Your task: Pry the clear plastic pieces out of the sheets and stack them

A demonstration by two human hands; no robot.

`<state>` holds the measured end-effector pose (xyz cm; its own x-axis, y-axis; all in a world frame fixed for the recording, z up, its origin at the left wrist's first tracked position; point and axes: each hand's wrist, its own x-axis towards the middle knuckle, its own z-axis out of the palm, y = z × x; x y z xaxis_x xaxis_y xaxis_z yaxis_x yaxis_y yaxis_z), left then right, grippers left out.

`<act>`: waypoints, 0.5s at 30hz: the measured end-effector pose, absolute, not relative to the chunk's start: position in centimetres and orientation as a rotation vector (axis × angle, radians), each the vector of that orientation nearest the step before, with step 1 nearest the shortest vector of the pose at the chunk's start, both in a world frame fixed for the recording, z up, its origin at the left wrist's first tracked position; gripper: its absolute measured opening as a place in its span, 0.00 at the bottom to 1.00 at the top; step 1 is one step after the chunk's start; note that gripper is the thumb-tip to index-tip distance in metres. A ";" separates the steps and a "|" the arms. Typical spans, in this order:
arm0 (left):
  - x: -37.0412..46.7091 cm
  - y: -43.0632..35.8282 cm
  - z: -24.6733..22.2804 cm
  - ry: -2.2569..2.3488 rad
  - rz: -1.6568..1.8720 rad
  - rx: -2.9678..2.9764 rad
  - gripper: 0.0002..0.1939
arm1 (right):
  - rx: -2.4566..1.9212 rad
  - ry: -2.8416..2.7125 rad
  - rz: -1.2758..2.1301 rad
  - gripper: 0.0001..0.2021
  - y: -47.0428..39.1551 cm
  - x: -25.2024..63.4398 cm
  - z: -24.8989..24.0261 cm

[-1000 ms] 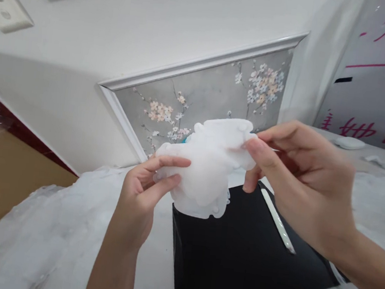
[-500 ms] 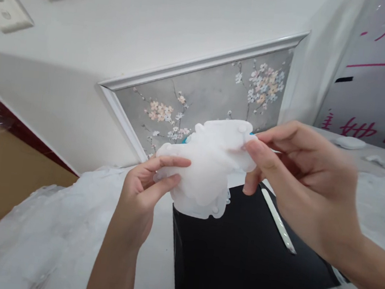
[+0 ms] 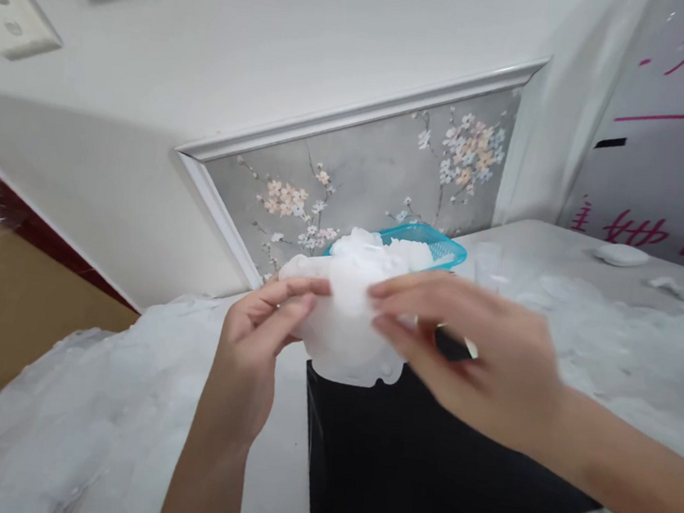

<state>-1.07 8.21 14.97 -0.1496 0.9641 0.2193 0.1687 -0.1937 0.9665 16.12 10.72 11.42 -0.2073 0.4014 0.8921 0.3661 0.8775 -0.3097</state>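
Change vs. 0.5 s earlier: right hand (image 3: 479, 350) has shifted left and inward, from the outer right end of the white piece (image 3: 349, 335) to near the frame centre. The part of the piece that stretched to the upper right no longer shows there. Blue basket (image 3: 454, 254), then almost fully covered, now shows right of centre with white pieces in it. The pale stick on the black mat (image 3: 392, 468) is now mostly behind the right hand. Left hand (image 3: 252, 337) nearly unchanged.

Pose: left forearm rises from the bottom edge, left of centre; grip clamped on the left side of the piece, thumb below forefinger. Right forearm enters at lower right, hand pointing left, thumb below the fingers, tips at the right part of the piece. Motion blur: cannot tell whether the right grip is closed on it.

Piece: mid-frame, held up above the worktop (image 3: 275, 463), its lower edge overlapping the mat's far end in view. White heap (image 3: 83, 408) at lower left.
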 end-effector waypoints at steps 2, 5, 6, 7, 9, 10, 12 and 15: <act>-1.1 8.4 14.9 1.354 1.432 1.384 0.13 | -0.505 -2.026 -0.156 0.04 10.9 15.9 11.0; -1.1 8.6 14.8 1.449 1.462 1.404 0.13 | -0.453 -2.107 -0.171 0.07 11.1 16.0 10.5; -1.1 8.6 14.8 1.452 1.453 1.397 0.14 | -0.434 -2.061 -0.149 0.08 11.2 16.1 10.3; -1.2 8.6 14.8 1.436 1.439 1.383 0.14 | -0.416 -1.965 -0.138 0.07 11.4 16.2 10.1; -1.3 8.6 14.8 1.401 1.427 1.373 0.14 | -0.402 -1.699 -0.133 0.05 12.0 16.3 9.5; -1.3 8.6 14.8 1.392 1.430 1.378 0.14 | -0.416 -1.602 -0.127 0.06 12.6 16.3 9.2; -1.5 8.6 14.7 1.370 1.434 1.401 0.16 | -0.541 -1.603 -0.081 0.07 13.9 16.1 8.4; -1.8 8.7 14.6 1.335 1.407 1.423 0.18 | -0.887 -1.988 0.079 0.04 15.9 15.5 6.5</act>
